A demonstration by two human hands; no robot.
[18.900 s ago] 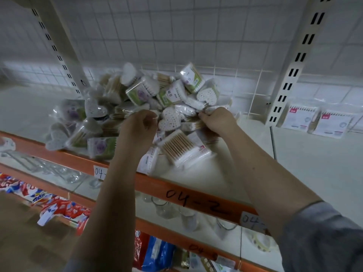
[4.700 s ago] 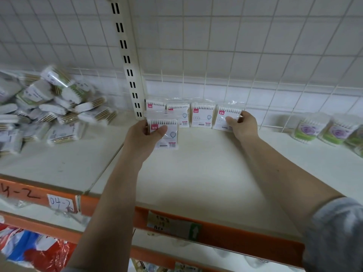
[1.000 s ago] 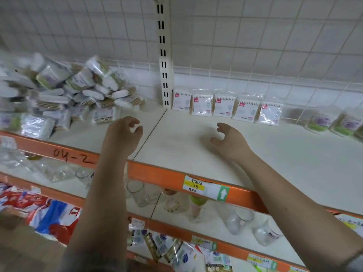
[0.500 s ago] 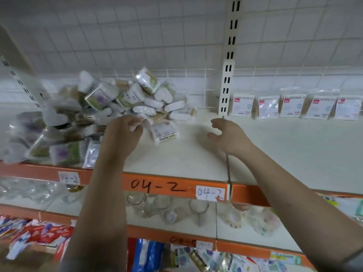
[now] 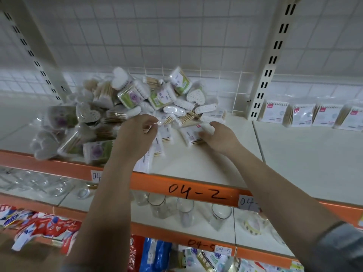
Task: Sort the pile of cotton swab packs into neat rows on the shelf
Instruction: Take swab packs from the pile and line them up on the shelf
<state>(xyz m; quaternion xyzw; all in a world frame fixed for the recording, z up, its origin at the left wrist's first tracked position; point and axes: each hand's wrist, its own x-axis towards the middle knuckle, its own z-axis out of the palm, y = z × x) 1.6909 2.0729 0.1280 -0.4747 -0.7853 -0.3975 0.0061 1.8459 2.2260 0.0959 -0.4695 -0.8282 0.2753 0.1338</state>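
1. The left grip pinches a flat cotton swab pack at the front of the pile.
2. The right grip, fingers relaxed, touches a flat pack on the shelf.
3. A neat row of packs stands far right.

Both hands have come back from the row to the pile: the left hand pinches a pack, the right hand touches another pack.

Left side of the pile of swab packs is motion-blurred; labels unreadable. Left hand covers the packs beneath it, so its grip cannot be confirmed. Row of flat packs right of the pile is cut off by the frame edge.
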